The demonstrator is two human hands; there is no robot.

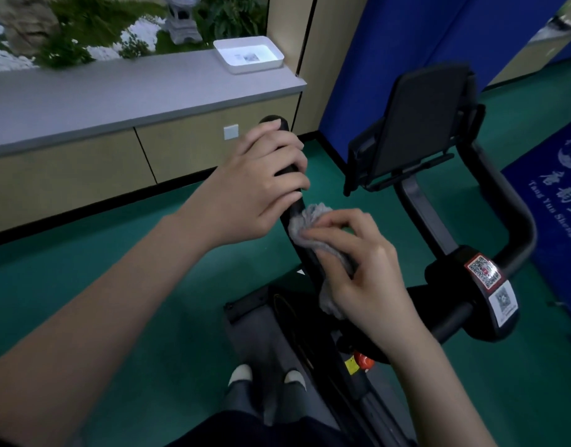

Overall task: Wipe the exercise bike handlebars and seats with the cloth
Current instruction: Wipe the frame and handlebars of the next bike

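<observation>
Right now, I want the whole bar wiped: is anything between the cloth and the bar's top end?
Yes. The left hand grips the handlebar just above the cloth, which the right hand holds against it.

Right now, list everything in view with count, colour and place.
left handlebar: one, black, centre
right handlebar: one, black, curving at right
cloth: one, grey, on the left handlebar
console: one, black, upper right
QR stickers: two, mostly white, on the stem at right
knob: one, red, low on the frame
tray: one, white, on the counter
counter: one, grey top, upper left
mat: one, blue, right edge
floor: green
shoes: two, pale-toed, bottom centre
left hand: grips the left handlebar
right hand: holds the cloth against the bar
</observation>
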